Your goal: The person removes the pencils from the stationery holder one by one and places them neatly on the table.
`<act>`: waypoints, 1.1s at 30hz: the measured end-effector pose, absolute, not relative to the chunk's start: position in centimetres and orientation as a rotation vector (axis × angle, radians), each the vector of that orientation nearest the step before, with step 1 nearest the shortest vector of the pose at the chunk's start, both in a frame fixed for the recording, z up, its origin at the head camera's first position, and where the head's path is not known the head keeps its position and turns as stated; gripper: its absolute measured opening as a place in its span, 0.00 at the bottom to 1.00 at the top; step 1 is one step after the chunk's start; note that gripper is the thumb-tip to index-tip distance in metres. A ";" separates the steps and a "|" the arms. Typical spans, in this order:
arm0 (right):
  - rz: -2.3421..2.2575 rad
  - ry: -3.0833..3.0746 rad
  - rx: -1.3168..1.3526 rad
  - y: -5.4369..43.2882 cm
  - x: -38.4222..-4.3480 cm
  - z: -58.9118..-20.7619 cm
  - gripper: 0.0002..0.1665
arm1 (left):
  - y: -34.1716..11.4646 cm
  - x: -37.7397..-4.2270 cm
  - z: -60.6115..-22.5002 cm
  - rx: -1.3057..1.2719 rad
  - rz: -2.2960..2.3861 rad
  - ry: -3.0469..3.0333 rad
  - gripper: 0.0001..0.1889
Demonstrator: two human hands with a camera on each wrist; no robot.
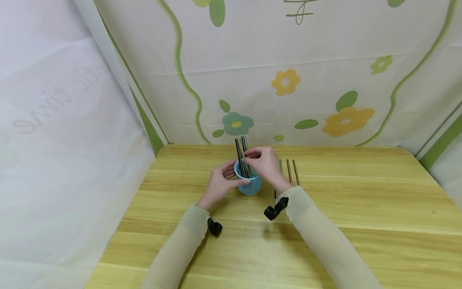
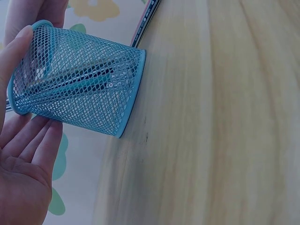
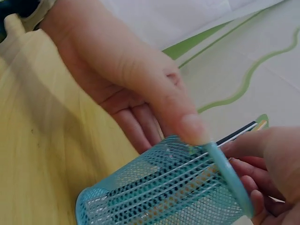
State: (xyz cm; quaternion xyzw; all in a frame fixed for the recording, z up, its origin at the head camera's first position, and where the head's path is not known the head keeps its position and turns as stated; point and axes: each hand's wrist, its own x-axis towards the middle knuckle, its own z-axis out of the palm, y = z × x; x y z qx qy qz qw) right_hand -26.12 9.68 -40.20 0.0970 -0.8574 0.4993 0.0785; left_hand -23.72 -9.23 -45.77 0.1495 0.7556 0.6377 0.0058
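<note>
A blue mesh pen holder point(image 1: 251, 187) stands on the wooden table, with several long, thin pencils point(image 1: 238, 149) upright but leaning in it. My left hand point(image 1: 219, 182) grips the holder near its rim from the left, thumb on the near side and fingers around the far side. My right hand point(image 1: 265, 163) is above the opening, its thumb and fingertips pinching a pencil in the bunch. In the right wrist view, dark, striped and orange pencils point(image 3: 187, 180) show through the mesh. The left wrist view has the holder point(image 2: 89, 70) lengthwise, with the left palm point(image 2: 23, 187) below it.
Right of the holder, several more pencils point(image 1: 289, 168) lie on the wooden table point(image 1: 361, 192), partly behind the right wrist. A white cloth wall point(image 1: 252, 48) with printed flowers rises at the table's back edge. Another white cloth point(image 1: 54, 160) hangs along the left.
</note>
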 end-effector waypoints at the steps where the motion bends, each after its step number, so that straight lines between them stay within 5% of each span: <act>1: 1.525 -2.562 0.272 9.8 -26.1 -40.1 0.08 | -9.2 -23.7 -45.8 0.477 1.995 2.371 0.42; 33: 1.801 -2.132 0.261 12.5 -25.4 -34.9 0.16 | -9.2 -23.8 -45.9 0.482 1.995 2.387 0.42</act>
